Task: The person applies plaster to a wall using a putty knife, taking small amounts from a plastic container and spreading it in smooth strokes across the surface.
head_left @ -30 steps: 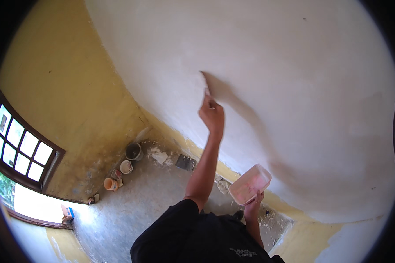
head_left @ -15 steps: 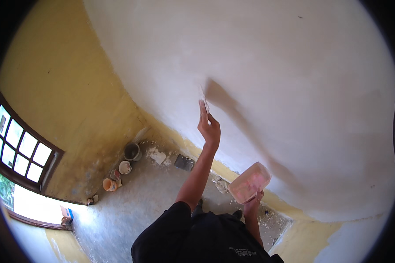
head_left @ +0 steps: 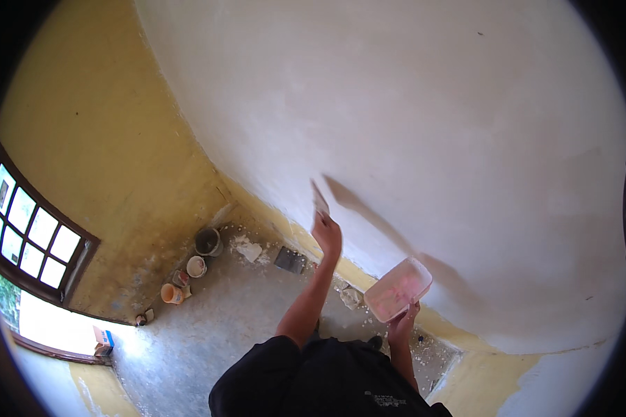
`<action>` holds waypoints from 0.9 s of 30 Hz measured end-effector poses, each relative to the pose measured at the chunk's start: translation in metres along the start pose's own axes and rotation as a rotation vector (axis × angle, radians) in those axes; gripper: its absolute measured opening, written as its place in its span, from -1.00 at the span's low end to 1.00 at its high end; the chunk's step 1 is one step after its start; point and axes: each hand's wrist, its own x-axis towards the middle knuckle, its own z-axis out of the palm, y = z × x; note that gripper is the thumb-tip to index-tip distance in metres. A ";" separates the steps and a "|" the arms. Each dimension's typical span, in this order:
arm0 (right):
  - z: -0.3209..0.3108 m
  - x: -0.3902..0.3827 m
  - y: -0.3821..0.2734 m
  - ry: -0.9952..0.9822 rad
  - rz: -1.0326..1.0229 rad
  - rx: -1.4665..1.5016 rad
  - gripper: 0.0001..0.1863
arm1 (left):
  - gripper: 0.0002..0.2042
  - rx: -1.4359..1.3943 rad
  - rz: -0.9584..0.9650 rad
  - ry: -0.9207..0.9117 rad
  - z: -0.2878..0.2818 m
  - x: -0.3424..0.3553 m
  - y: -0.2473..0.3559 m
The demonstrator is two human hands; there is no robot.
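Up in front of me, my left hand (head_left: 327,233) is closed round a thin, flat putty knife (head_left: 319,197), its blade pointing up near the white-coated wall (head_left: 480,139). Whether the blade touches that surface I cannot tell; a shadow of the arm and tool falls beside it. Lower and to the right, a pinkish translucent plastic tub (head_left: 386,292) tilts in my right hand (head_left: 402,322), which grips it by its near lower edge. Pink and whitish smears coat the tub's inside.
To the left, a yellow wall (head_left: 118,139) meets the white one at a corner. Along its foot stand a dark bucket (head_left: 209,242), a white pail (head_left: 196,266) and an orange container (head_left: 172,293). A dark flat slab (head_left: 290,260) and scattered white debris (head_left: 246,248) lie on the floor.
My left hand has come down the wall with the putty knife, its wrist now bent differently. The right hand and tub have barely moved.
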 end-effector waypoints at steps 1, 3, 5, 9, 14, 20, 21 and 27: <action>0.001 -0.001 0.002 -0.080 -0.026 -0.026 -0.43 | -0.80 -0.099 0.002 0.056 -0.002 0.034 -0.005; -0.008 0.001 0.009 -0.044 -0.009 -0.061 -0.43 | -0.83 -0.350 -0.013 0.124 0.003 0.084 -0.001; -0.024 0.007 0.025 -0.008 0.003 -0.092 -0.43 | -0.83 -0.503 -0.022 0.143 0.010 0.111 0.026; -0.055 0.008 0.041 -0.040 -0.339 -0.614 -0.46 | -0.83 -0.353 -0.002 -0.010 0.004 0.094 0.122; -0.037 0.000 0.027 -0.003 -0.262 -0.560 -0.48 | -0.72 -0.260 0.254 -0.070 -0.032 0.025 0.235; -0.050 0.011 0.031 -0.002 -0.265 -0.679 -0.38 | -0.61 -0.384 0.553 -0.287 -0.049 -0.049 0.234; -0.030 0.010 0.020 0.025 -0.116 -0.370 -0.37 | -0.57 -0.383 0.521 -0.439 -0.057 -0.048 0.223; -0.002 0.002 0.002 0.055 0.014 -0.011 -0.40 | -0.62 -0.311 0.422 -0.251 -0.052 -0.020 0.135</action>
